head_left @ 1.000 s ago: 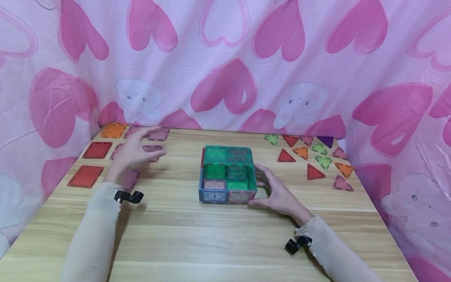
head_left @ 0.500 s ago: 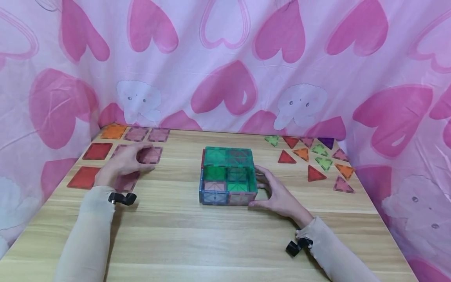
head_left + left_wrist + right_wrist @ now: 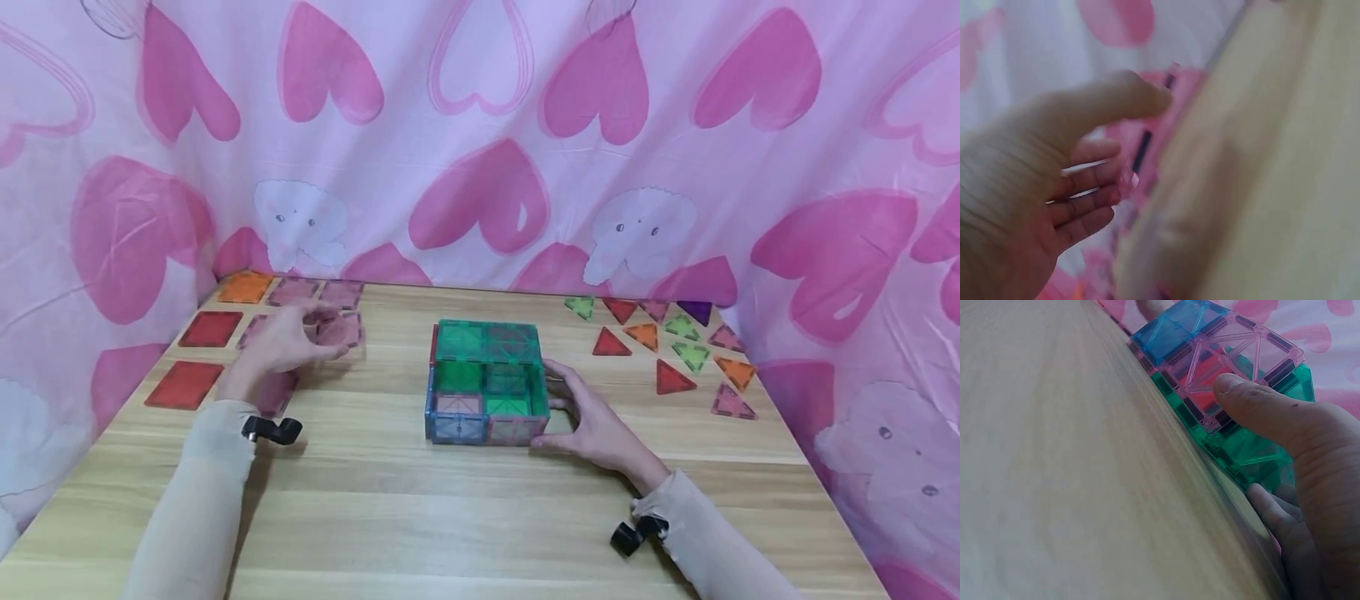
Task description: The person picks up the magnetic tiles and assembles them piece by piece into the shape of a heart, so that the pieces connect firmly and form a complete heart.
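Observation:
My left hand [image 3: 273, 343] pinches a translucent pink square magnetic tile [image 3: 342, 331], tilted up off the table at the left. The left wrist view shows this tile [image 3: 1159, 137] between the thumb and the fingers, partly hidden by them. At mid-table stands a low box of magnetic tiles [image 3: 461, 340]. Its back half is topped in green; the front half lies open above, with blue and pink front walls. My right hand [image 3: 600, 421] holds the box's right side. The right wrist view has the thumb [image 3: 1241, 390] on the pink front tile, the fingers along the green side wall.
Other square tiles lie flat at the left: red [image 3: 183, 385], orange [image 3: 244, 287] and pink [image 3: 292, 292]. Several small triangle tiles [image 3: 675, 377] are scattered at the back right. A pink heart-patterned curtain [image 3: 480, 196] surrounds the back and sides of the wooden table [image 3: 420, 525].
My left hand came down onto the pink tiles, took hold of one and has raised it slightly, shifting right. The right hand has stayed on the box.

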`<state>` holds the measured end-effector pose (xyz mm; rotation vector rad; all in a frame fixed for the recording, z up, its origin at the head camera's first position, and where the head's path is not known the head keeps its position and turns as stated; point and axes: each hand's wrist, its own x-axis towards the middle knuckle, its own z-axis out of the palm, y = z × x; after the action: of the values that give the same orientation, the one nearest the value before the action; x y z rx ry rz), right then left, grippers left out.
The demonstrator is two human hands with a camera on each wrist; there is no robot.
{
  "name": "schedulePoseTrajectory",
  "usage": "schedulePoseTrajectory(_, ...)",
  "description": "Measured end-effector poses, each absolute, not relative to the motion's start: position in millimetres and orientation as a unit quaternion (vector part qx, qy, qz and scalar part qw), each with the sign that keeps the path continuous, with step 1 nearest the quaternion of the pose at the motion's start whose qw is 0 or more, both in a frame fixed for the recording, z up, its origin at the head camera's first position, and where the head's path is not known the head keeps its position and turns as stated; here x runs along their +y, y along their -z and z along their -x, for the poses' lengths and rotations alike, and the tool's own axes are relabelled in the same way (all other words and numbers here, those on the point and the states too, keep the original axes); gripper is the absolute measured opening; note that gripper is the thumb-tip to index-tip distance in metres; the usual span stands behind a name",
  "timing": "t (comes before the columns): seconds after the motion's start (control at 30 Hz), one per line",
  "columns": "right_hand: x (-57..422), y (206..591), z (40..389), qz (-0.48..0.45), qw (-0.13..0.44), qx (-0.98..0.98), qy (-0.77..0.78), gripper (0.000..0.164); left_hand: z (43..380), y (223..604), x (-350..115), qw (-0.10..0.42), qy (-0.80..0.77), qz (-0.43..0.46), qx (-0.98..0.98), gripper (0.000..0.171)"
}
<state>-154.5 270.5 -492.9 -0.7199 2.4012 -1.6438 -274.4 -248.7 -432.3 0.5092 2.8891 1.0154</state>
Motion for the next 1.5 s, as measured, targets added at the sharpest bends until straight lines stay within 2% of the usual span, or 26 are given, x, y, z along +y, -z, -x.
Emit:
schedulePoseTrajectory(0.13,271,492,154,0.246,0.069,0.798,0.545,0.119,260,400,-219,-0.041,-0.377,-0.195,0.905,0.072)
schedulePoseTrajectory(0.3,271,491,154,0.250,0.067,0.798,0.544,0.119,232,370,-149,-0.086,-0.400,-0.279,0.869,0.067)
schedulePoseTrajectory(0.53,270,493,155,0.252,0.070,0.794,0.548,0.120,195,378,-57,-0.090,-0.362,-0.392,0.841,0.072)
schedulePoseTrajectory(0.7,270,494,155,0.246,0.067,0.796,0.548,0.119,186,392,-20,-0.091,-0.330,-0.399,0.851,0.073)
schedulePoseTrajectory(1.0,271,494,154,0.237,0.072,0.805,0.539,0.119,182,401,-5,-0.062,-0.294,-0.399,0.866,0.070)
schedulePoseTrajectory(1.3,270,491,154,0.239,0.075,0.801,0.543,0.118,184,400,-7,-0.060,-0.293,-0.409,0.862,0.068)
schedulePoseTrajectory(1.5,270,491,154,0.237,0.077,0.802,0.543,0.119,184,397,-9,-0.074,-0.287,-0.412,0.862,0.076)
